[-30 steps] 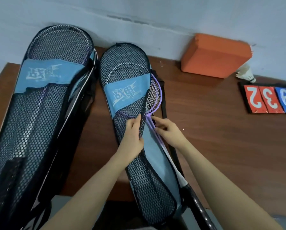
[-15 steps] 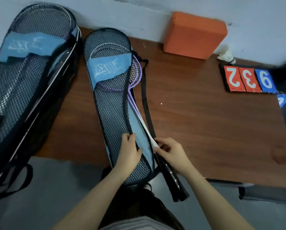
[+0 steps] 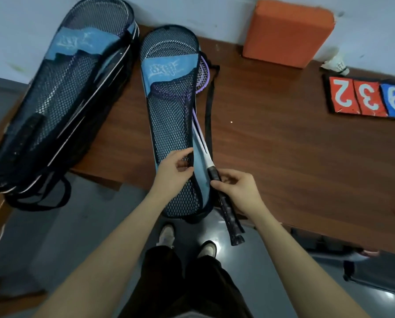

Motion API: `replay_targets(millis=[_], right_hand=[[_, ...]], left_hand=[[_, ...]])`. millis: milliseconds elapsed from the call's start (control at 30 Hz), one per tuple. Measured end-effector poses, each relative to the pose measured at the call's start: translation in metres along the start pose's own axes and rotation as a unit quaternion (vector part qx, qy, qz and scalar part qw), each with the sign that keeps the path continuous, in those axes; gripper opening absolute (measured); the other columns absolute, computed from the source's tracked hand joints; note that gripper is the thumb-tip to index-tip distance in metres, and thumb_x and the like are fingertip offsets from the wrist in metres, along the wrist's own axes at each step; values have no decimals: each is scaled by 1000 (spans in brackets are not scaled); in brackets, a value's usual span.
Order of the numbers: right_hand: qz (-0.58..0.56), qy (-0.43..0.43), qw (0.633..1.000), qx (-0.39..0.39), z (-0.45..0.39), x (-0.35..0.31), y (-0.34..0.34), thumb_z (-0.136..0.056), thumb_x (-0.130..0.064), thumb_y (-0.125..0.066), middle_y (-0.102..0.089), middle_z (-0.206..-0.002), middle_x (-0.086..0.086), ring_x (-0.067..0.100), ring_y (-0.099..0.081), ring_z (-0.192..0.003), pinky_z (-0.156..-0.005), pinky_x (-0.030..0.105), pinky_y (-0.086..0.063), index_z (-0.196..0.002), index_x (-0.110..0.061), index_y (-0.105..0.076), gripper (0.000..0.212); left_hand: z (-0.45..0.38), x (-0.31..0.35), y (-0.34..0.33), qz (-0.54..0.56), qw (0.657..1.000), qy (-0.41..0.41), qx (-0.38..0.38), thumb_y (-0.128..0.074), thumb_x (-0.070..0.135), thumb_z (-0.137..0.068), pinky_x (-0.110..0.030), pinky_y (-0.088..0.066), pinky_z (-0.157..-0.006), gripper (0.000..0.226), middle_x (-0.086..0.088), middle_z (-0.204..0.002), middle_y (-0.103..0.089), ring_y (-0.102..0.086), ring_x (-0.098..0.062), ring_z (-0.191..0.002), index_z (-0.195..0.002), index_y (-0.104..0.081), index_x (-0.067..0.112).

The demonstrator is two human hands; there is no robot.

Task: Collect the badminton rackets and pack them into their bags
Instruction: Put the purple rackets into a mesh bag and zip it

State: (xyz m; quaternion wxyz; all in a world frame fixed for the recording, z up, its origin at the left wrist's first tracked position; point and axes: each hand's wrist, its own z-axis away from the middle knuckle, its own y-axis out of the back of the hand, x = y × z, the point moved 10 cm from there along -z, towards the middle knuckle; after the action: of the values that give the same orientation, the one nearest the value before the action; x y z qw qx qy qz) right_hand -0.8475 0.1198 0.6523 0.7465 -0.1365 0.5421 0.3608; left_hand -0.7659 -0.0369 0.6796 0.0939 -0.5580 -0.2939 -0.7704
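Note:
A black mesh racket bag [image 3: 169, 125] with a blue label lies lengthwise on the brown table [image 3: 283, 145]. Purple rackets [image 3: 202, 74] sit partly inside it, their heads showing at the open right edge. Their black handles [image 3: 228, 214] stick out past the table's front edge. My left hand [image 3: 176, 171] pinches the bag's mesh flap near its lower end. My right hand [image 3: 235, 187] grips the handles just below the white shafts. A pile of filled racket bags [image 3: 61, 95] lies at the left.
An orange block [image 3: 286, 31] stands against the wall at the back. A white shuttlecock [image 3: 336, 64] and red and blue number cards [image 3: 368, 97] lie at the right. The bag's black strap [image 3: 209, 111] trails beside it. My shoes [image 3: 187, 242] show on the grey floor.
Both hands have slid down the bag from its middle toward its lower end. The right hand went from the racket shafts to the black handles. The view pulled back.

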Motion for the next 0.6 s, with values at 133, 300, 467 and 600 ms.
replay_targets(millis=[133,300,467,600], right_hand=[[35,25,999,15,-13,-15,-13,-74,-19,-77,-69,-89,19,30,-65,-75,-78,43,-53,-99,-18,-72,26],[59,58,996,17,-31,-41,-37,-77,-18,-74,-70,-76,6,10,-59,-69,-71,34,-50,-88,-27,-70,15],[146,42,988,21,-49,-38,-58,-78,-21,-72,-67,-73,-3,12,-59,-67,-64,29,-46,-90,-19,-73,12],[236,38,971,21,-52,-23,-58,-81,-23,-70,-57,-89,2,14,-53,-82,-70,22,-34,-104,-13,-70,25]], left_hand=[[1,14,11,8,1000,-16,-16,-61,-2,-84,-8,-45,-86,50,2,-117,-53,-54,-1,-97,-130,-52,17],[-1,22,23,26,997,-44,-53,-61,-3,-83,-26,-49,-93,50,-2,-114,-54,-58,-15,-99,-128,-53,17],[-2,5,26,23,998,-18,-56,-57,-5,-84,-24,-49,-90,49,-6,-114,-53,-58,-19,-98,-129,-53,16],[-6,-7,28,9,999,-8,-51,-56,-3,-86,-4,-43,-78,48,0,-111,-51,-54,-5,-92,-130,-52,17]])
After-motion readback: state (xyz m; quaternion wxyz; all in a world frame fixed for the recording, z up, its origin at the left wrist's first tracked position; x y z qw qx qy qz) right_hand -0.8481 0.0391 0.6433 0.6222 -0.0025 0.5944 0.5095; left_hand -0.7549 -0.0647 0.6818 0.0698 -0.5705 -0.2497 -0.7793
